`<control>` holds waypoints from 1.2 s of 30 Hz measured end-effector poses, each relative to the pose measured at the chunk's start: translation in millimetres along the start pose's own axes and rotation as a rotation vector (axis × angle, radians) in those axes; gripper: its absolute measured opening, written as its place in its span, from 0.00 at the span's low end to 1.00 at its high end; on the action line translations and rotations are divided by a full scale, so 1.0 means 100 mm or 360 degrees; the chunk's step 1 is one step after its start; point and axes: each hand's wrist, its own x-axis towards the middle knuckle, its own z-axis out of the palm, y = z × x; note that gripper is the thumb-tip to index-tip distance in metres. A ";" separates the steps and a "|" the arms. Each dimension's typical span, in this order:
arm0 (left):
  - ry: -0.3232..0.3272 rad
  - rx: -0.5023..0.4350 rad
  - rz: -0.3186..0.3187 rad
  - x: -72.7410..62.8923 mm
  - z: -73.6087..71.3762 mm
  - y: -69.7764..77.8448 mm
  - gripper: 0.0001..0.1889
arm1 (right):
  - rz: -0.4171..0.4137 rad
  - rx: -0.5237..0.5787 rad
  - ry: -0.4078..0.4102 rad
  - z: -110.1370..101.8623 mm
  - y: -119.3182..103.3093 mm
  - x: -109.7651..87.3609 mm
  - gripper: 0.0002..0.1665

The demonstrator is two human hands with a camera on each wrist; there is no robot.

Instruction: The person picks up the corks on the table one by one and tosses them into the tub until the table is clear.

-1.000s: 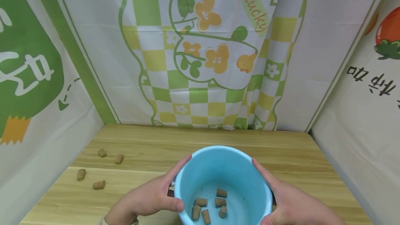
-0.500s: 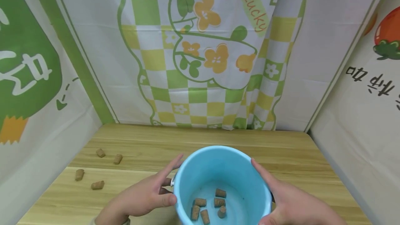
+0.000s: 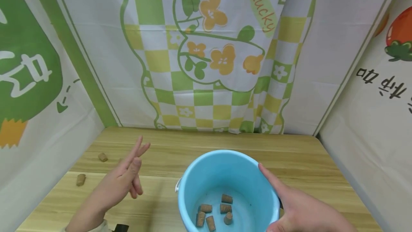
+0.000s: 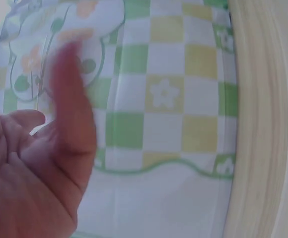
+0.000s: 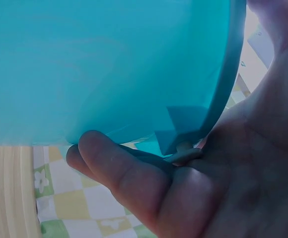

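A light blue bucket (image 3: 222,169) stands at the table's front, with several corks (image 3: 226,208) lying on its bottom. My right hand (image 3: 299,207) grips the bucket's right side, thumb near the front rim and fingers along the outside. The right wrist view shows those fingers (image 5: 129,178) bent against the blue wall. My left hand (image 3: 117,183) is off the bucket, over the left part of the table, fingers extended and holding nothing. Close to it on the table lie a cork (image 3: 81,179) and a farther cork (image 3: 103,157). The left hand hides most of the area beside them.
A metal handle end (image 3: 177,185) sticks out at the bucket's left side. The wooden table (image 3: 161,146) ends at a checkered curtain (image 3: 206,106) behind, with printed cloth walls (image 3: 370,124) on either side.
My left hand has let go of the bucket and moved left over the table, now covering corks that showed before. The right hand and the bucket have stayed nearly still.
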 end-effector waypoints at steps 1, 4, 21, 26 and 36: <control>0.0032 0.0025 0.0014 -0.01 -0.04 -0.01 0.29 | -0.0001 -0.0014 0.0003 0.00 0.00 0.00 0.74; 0.0113 0.0110 0.0078 -0.05 -0.17 -0.06 0.28 | 0.0006 0.0001 0.0000 0.00 0.00 0.00 0.75; 0.0435 0.0192 -0.0584 -0.30 -0.67 -0.38 0.48 | 0.0052 0.0156 -0.0016 0.01 0.00 -0.01 0.74; 0.0393 0.0255 -0.0770 -0.37 -0.73 -0.51 0.47 | 0.0128 0.0186 -0.0035 0.00 0.00 0.00 0.76; 0.0238 -0.0216 -0.0986 -0.50 -0.97 -0.94 0.45 | 0.0188 0.0189 -0.0055 0.00 -0.01 0.01 0.77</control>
